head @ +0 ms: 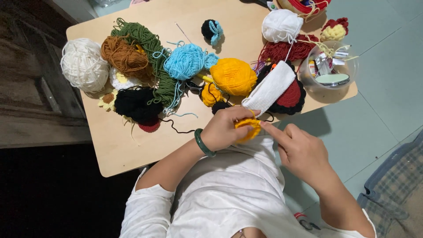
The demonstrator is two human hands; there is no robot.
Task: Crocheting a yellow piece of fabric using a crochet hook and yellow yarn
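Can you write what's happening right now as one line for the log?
left hand: holds orange crochet piece | right hand: fingertip on piece | table: yarn balls, white strip, clear bowl

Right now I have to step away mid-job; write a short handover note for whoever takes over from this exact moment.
Left hand: closed on a small orange crochet piece, held over the lap at the table's near edge; green bangle on that wrist.
Right hand: holds nothing; index fingertip touches the piece's right edge.
On the wooden table: orange yarn ball just beyond the hands, white knitted strip lying over a red-and-black crochet piece, clear bowl of small items at the right.
Done: a small orange piece exists.
Left: cannot tell how much; no hook visible in either hand.
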